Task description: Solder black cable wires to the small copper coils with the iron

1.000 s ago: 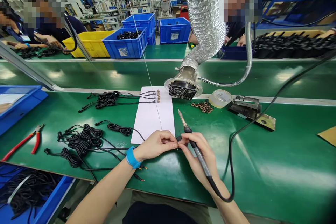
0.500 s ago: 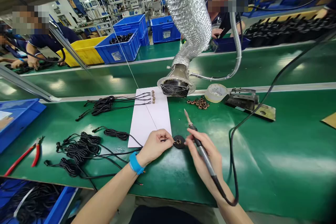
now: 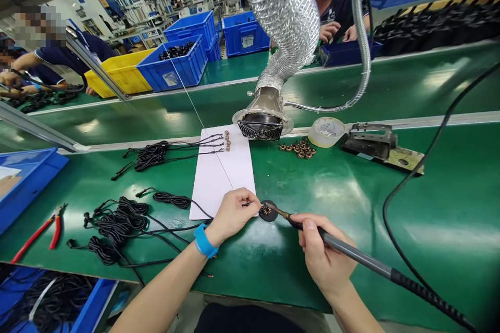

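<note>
My left hand (image 3: 233, 213), with a blue band at the wrist, pinches the thin end of a black cable (image 3: 246, 204) at the left edge of a small round black disc (image 3: 273, 216). Gold-coloured contacts form a ring in the disc's middle. My right hand (image 3: 328, 256) grips a soldering iron (image 3: 357, 256) like a pen. The iron's tip reaches over the contacts, close to my left fingertips; whether it touches them is too small to tell. Left of my hand, a white sheet (image 3: 221, 177) bears cable ends with small metal pieces (image 3: 227, 141).
Bundled black cables (image 3: 127, 218) and red-handled cutters (image 3: 54, 226) lie left. Above the sheet hangs a fume duct (image 3: 265, 114). Small brass parts (image 3: 302, 149), a tape roll (image 3: 327, 132) and an iron stand (image 3: 385, 148) lie behind my right hand. Co-workers sit across the bench.
My right hand has swung the soldering iron down, from pointing up and away to its tip at the disc's contacts. My left hand stays nearly in place.
</note>
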A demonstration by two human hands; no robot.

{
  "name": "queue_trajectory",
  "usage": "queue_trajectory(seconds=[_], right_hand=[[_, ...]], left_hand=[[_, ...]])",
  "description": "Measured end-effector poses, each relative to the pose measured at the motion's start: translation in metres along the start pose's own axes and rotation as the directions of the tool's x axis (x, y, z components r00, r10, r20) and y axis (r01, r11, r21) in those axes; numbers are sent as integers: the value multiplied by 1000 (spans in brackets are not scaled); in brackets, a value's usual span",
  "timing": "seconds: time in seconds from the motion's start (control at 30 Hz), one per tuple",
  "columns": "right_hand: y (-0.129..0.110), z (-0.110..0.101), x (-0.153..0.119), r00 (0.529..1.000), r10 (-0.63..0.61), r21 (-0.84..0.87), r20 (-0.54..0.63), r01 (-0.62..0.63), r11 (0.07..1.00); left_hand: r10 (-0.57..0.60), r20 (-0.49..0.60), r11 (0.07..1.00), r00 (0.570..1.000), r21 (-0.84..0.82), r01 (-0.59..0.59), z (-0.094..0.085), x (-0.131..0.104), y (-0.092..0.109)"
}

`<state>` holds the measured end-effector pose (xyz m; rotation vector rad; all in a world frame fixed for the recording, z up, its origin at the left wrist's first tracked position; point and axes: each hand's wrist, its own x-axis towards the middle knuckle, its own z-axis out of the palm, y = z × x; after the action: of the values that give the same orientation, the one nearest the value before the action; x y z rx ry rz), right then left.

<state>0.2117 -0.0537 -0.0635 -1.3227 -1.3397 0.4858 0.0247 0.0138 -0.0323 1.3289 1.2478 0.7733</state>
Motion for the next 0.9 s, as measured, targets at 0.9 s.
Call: queue_trajectory(seconds=[0.9], right_hand=[[-5, 2, 0, 1000, -11, 8, -13, 11, 1000]], left_hand=[[0, 25, 1000, 1000, 3, 0, -2, 0, 0]])
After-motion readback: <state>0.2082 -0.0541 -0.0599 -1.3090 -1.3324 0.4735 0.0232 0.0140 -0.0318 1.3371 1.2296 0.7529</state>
